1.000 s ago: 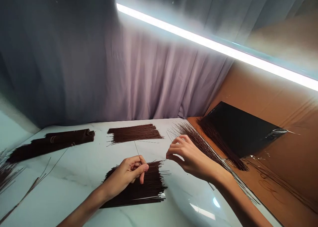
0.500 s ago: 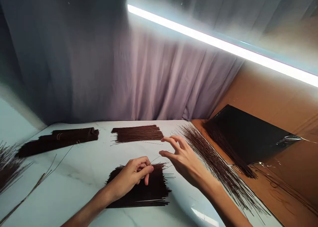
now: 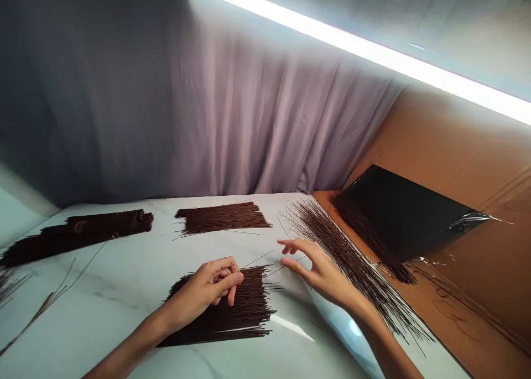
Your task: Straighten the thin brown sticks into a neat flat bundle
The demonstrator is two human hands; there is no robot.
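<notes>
Over the near pile of dark brown sticks (image 3: 244, 307), my left hand (image 3: 219, 282) pinches a thin stick (image 3: 261, 256) that points up to the right. My right hand (image 3: 305, 260) is to the right of the stick's far end, thumb and fingers apart, holding nothing. A second thin stick reaches from the pile toward my right thumb; whether it touches the thumb I cannot tell. Behind both hands lies another flat pile of brown sticks (image 3: 222, 217). Along the table's right side a long loose bundle (image 3: 352, 263) runs diagonally, beyond my right hand.
Dark wrapped bundles (image 3: 99, 227) lie at the back left, with a few loose strands (image 3: 45, 306) nearer. On the brown surface at the right are a black sheet (image 3: 410, 213) and more sticks (image 3: 373, 240). A curtain (image 3: 249, 119) hangs behind the white table (image 3: 103, 323).
The view has shifted, so the table's contents appear further left. My right hand has moved rightward, away from my left hand, which keeps its pinch.
</notes>
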